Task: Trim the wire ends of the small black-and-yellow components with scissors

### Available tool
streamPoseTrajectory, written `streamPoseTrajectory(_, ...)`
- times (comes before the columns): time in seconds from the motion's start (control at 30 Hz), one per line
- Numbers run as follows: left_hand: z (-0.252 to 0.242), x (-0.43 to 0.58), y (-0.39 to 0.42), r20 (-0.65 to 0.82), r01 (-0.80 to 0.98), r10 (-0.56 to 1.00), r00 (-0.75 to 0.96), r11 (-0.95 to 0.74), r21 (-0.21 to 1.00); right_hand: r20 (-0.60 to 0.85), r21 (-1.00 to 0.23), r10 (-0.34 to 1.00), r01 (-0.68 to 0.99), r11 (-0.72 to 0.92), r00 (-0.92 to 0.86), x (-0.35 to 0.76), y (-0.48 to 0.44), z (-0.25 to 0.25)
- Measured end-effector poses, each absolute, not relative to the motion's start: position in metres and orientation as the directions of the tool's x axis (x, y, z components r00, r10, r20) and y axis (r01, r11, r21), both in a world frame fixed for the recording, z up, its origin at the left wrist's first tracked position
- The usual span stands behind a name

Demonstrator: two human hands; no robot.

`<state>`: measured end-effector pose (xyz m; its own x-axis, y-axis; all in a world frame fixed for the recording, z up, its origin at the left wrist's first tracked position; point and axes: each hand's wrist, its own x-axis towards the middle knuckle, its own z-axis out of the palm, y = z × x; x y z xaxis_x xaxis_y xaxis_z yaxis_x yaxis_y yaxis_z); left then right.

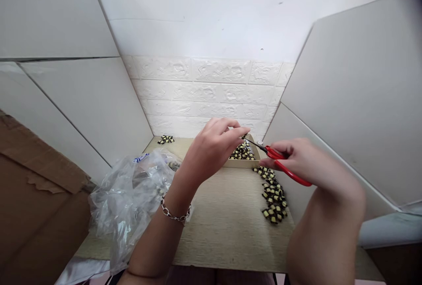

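My left hand (212, 146) is raised over the wooden table (224, 219), fingers pinched together on a small piece that I cannot make out. My right hand (303, 159) grips red-handled scissors (284, 165), whose dark blades point left towards the left fingertips. Behind the hands sits a shallow tan box (245, 163) holding several small black-and-yellow parts (242, 152). A chain bracelet is on my left wrist.
A trail of black-and-yellow parts (273, 197) lies on the table at the right. A few more (165, 139) sit at the far left corner. A crumpled clear plastic bag (132, 201) covers the left side. White panels wall in the table; brown cardboard (29, 197) stands at left.
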<state>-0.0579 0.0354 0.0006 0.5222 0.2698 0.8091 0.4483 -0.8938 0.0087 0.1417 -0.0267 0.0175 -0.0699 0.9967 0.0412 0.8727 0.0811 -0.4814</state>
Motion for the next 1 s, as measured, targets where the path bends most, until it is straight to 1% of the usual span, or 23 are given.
streamPoseTrajectory(0.17, 0.0017, -0.0576, 0.0342, 0.819, 0.397, 0.254, 0.515, -0.917, 0.035, 0.058, -0.501, 0.994, 0.859, 0.107, -0.090, 0.1427, -0.0287, 0.0182)
streamPoseTrajectory(0.43, 0.0021, -0.0570, 0.0330, 0.828, 0.307, 0.272, 0.490, -0.943, 0.128, 0.091, -0.513, 0.990, 0.847, 0.137, -0.105, 0.1427, -0.0309, 0.0186)
streamPoseTrajectory(0.7, 0.0033, -0.0541, 0.0320, 0.837, 0.184, 0.309, 0.451, -0.950, 0.251, 0.115, -0.551, 0.985, 0.817, 0.173, -0.131, 0.1451, -0.0338, 0.0161)
streamPoseTrajectory(0.87, 0.0022, -0.0536, 0.0325, 0.818, 0.113, 0.355, 0.452, -0.933, 0.343, 0.097, -0.568, 0.988, 0.809, 0.153, -0.119, 0.1454, -0.0361, 0.0162)
streamPoseTrajectory(1.0, 0.0014, -0.0536, 0.0333, 0.805, 0.068, 0.376, 0.459, -0.918, 0.390, 0.105, -0.577, 0.986, 0.799, 0.169, -0.132, 0.1456, -0.0362, 0.0164)
